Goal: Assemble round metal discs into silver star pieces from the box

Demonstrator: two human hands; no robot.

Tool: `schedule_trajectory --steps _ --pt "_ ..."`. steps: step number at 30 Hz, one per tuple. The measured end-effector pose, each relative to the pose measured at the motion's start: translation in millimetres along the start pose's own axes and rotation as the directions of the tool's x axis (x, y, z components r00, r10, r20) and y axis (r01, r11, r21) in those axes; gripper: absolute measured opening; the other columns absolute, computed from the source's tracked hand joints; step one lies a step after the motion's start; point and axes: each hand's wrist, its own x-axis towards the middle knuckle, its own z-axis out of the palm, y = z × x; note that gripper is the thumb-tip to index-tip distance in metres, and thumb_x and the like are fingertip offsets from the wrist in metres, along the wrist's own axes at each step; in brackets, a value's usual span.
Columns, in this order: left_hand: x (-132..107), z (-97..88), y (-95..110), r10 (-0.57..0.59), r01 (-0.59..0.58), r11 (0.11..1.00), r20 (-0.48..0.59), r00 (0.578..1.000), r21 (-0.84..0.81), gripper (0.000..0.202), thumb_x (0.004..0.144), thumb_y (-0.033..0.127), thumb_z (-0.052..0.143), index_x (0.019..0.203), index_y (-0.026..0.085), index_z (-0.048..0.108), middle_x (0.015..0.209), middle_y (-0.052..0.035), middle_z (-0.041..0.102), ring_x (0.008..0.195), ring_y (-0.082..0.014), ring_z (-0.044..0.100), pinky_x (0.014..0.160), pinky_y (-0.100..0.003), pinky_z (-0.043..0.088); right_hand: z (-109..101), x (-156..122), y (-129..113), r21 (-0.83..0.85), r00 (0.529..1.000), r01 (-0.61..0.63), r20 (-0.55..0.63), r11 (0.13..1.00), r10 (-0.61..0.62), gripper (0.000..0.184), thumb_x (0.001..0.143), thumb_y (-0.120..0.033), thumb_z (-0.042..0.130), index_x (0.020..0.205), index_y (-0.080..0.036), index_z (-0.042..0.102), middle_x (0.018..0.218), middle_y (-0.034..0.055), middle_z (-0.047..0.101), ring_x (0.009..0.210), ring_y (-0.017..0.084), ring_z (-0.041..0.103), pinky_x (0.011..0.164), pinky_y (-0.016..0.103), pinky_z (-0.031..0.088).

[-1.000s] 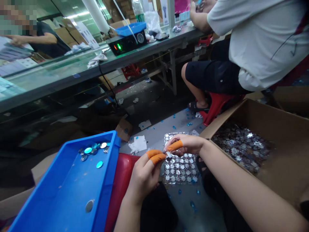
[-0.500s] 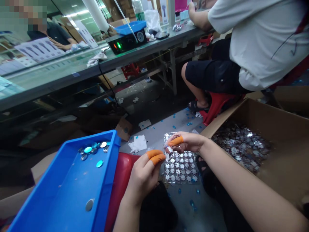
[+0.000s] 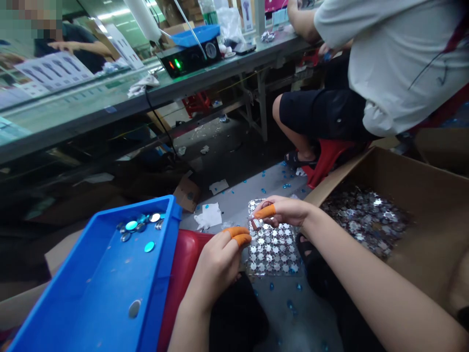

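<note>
My right hand (image 3: 289, 211), one finger in an orange finger cot, pinches a small silvery piece (image 3: 256, 223) with a thin reddish wire looping by the fingers. Its exact kind is too small and blurred to tell. My left hand (image 3: 223, 254), two fingertips in orange cots, is closed in a pinch just left of that piece; what it holds, if anything, is hidden. Below both hands lies a sheet of silver star-shaped plates (image 3: 273, 252) in rows, near the floor.
At left a blue bin (image 3: 172, 220) holding several round metal discs (image 3: 131, 225) rests by a red stool (image 3: 186, 249). A cardboard box (image 3: 432, 195) of silvery star-shaped pieces stands at right. Beyond are a long workbench (image 3: 120, 112) and a seated person in a white shirt (image 3: 399, 63).
My hands stay close together over the sheet, with only a slight shift apart at the fingertips. The seated person's other hand has come into view below the bench edge.
</note>
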Motion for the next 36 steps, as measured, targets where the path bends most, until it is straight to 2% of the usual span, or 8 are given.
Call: schedule_trajectory --steps 7,11,14,23,31,36 --pt "0 0.2 -1 -0.015 0.015 0.998 0.011 1.0 0.053 0.03 0.095 0.004 0.047 0.116 0.019 0.062 0.117 -0.01 0.065 0.105 -0.0219 0.063 0.089 -0.036 0.055 3 6 8 -0.104 1.0 -0.018 0.014 0.994 0.019 0.026 0.068 -0.029 0.082 0.084 -0.012 0.07 0.059 -0.0037 0.053 0.051 0.006 0.04 0.045 0.019 0.03" --pt "1 0.1 -1 -0.03 0.029 0.997 0.012 0.999 0.071 0.027 0.096 0.007 0.048 0.116 0.02 0.063 0.115 -0.0107 0.066 0.103 -0.0226 0.064 0.087 -0.038 0.056 4 9 11 -0.128 0.999 -0.009 0.043 0.992 0.014 0.03 0.069 -0.035 0.084 0.085 -0.013 0.072 0.058 -0.0039 0.052 0.051 0.006 0.04 0.046 0.019 0.032" --pt "3 -0.3 0 -0.018 0.019 0.997 -0.012 1.0 0.075 0.027 0.096 0.008 0.049 0.116 0.019 0.064 0.113 -0.0104 0.068 0.103 -0.0228 0.065 0.086 -0.038 0.057 4 11 12 -0.14 0.999 -0.005 0.046 0.99 0.012 0.034 0.068 -0.039 0.085 0.084 -0.012 0.072 0.058 -0.0035 0.051 0.053 0.007 0.041 0.048 0.02 0.033" --pt "1 0.9 -2 -0.018 0.024 0.995 -0.068 0.998 0.092 0.031 0.093 0.004 0.051 0.116 0.02 0.066 0.112 -0.0093 0.069 0.103 -0.0231 0.066 0.087 -0.038 0.057 5 12 13 -0.165 0.998 -0.011 0.065 0.986 0.022 0.035 0.066 -0.038 0.085 0.087 -0.012 0.074 0.058 -0.0034 0.051 0.056 0.008 0.044 0.048 0.02 0.034" --pt "0 0.5 -3 -0.012 0.016 0.998 -0.056 0.998 0.069 0.032 0.094 0.005 0.051 0.118 0.021 0.066 0.115 -0.0091 0.068 0.104 -0.0225 0.065 0.088 -0.037 0.057 2 15 16 -0.187 0.992 0.019 0.128 0.982 0.005 0.035 0.069 -0.04 0.084 0.087 -0.012 0.075 0.059 -0.0023 0.054 0.054 0.008 0.045 0.047 0.021 0.035" --pt "0 3.4 -6 -0.049 0.05 0.999 -0.063 0.997 0.016 0.026 0.094 0.012 0.061 0.117 0.021 0.066 0.114 -0.0091 0.069 0.104 -0.0226 0.065 0.089 -0.037 0.056 4 12 14 -0.216 0.986 0.047 0.166 0.975 -0.011 0.034 0.071 -0.041 0.082 0.085 -0.011 0.074 0.06 -0.0017 0.055 0.054 0.008 0.045 0.049 0.021 0.035"
